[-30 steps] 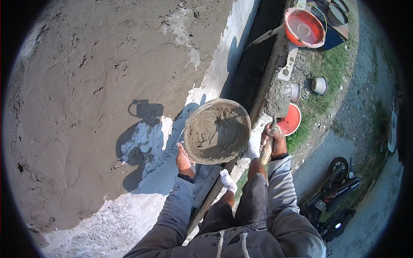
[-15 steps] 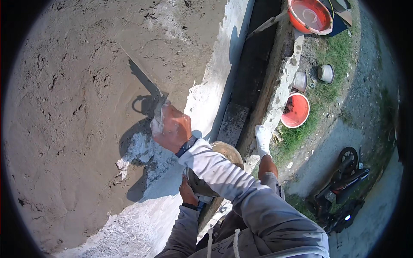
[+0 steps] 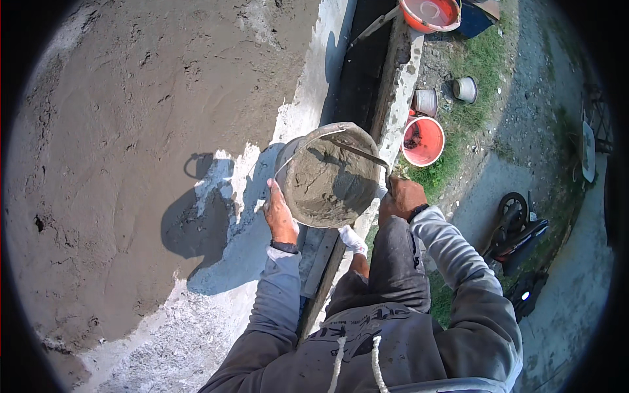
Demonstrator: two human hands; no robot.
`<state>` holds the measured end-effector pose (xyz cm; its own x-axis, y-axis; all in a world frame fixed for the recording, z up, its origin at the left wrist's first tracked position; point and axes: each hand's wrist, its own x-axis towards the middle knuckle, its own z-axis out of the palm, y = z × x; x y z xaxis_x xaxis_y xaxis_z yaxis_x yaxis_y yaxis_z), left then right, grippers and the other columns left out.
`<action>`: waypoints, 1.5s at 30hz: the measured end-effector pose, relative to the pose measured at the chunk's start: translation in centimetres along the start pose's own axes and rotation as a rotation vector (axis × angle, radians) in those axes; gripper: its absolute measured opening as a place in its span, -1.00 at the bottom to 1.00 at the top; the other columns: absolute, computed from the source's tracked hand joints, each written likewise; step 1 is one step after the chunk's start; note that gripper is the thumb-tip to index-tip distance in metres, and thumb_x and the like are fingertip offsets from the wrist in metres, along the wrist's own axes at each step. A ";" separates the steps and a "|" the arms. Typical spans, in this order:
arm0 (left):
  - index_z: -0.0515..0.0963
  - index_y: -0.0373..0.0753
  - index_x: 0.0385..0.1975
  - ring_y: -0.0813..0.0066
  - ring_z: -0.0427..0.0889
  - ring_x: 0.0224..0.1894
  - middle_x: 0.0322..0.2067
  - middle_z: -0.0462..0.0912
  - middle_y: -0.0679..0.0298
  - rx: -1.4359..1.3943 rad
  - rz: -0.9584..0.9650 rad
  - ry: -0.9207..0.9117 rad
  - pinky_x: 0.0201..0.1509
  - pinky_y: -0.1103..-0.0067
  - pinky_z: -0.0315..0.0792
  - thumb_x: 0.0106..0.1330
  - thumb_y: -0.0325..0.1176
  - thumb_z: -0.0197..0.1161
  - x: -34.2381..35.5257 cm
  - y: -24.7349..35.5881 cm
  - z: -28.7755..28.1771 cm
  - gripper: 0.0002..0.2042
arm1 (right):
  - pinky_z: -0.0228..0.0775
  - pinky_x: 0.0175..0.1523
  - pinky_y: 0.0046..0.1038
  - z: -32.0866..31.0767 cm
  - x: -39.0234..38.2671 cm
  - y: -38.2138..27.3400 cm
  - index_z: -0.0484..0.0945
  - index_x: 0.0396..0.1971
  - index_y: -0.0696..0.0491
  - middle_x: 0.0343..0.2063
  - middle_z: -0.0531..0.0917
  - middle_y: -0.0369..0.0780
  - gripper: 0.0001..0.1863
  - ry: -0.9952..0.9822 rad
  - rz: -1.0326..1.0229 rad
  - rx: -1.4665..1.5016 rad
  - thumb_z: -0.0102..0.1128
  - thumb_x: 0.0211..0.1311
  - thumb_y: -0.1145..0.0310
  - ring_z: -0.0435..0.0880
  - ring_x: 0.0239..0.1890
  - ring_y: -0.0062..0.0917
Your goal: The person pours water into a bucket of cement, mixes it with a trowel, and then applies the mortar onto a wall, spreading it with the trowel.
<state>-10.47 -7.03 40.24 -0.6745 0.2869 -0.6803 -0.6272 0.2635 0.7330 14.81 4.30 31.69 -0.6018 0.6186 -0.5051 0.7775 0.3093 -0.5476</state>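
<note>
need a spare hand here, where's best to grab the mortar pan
Probably the rim of the mortar pan on its wall-side edge, from beneath, as the left hand does. The pan is round, shallow and full, and the trowel enters from the right hand side.

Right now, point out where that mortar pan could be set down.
Free: the ledge top between the grey pots and the upper orange basin; the grass right of the pots. Crowded: around the lower orange basin, below the pan held by the left hand; right hand holds the trowel.

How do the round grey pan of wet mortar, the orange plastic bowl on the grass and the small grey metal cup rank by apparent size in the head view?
Largest to smallest:
1. round grey pan of wet mortar, though nearness to the camera enlarges it
2. orange plastic bowl
3. small grey metal cup
</note>
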 end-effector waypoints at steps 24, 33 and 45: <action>0.07 -0.42 0.25 0.39 0.14 0.29 0.28 0.12 0.09 -0.136 0.063 -0.032 0.33 0.57 -0.02 0.36 -0.14 -0.02 0.4 -1.9 -2.3 -0.41 | 0.38 -0.55 -0.50 -1.3 -2.0 -6.0 0.49 -0.38 0.19 -0.65 0.50 -0.24 -0.77 -1.020 0.120 1.474 0.16 0.02 0.35 0.54 -0.58 -0.56; 0.03 -0.29 0.29 0.39 0.18 0.27 0.27 0.16 0.22 -0.034 -0.082 0.122 0.33 0.48 0.03 0.39 0.00 -0.16 -0.9 -1.7 -6.5 -0.39 | 0.36 -0.58 -0.46 -3.4 0.4 1.0 0.36 -0.38 0.10 -0.68 0.41 -0.25 -0.85 -0.310 0.146 2.071 0.05 0.04 0.43 0.42 -0.69 -0.53; 0.53 -0.27 -0.37 0.61 0.38 -0.46 -0.49 0.46 0.42 0.130 -0.068 0.382 -0.30 0.60 0.32 0.33 -0.04 0.05 0.7 -7.7 -11.2 -0.64 | 0.39 -0.27 -0.22 -1.4 22.2 -2.4 0.48 -0.58 0.23 -0.52 0.61 0.00 -0.76 0.893 0.617 0.607 0.15 -0.10 0.32 0.60 -0.41 -0.12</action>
<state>-10.44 -19.14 34.14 -0.7450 -0.0916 -0.6608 -0.6371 0.3911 0.6642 -0.14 18.27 22.75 0.3535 0.8900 -0.2880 0.5330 -0.4446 -0.7199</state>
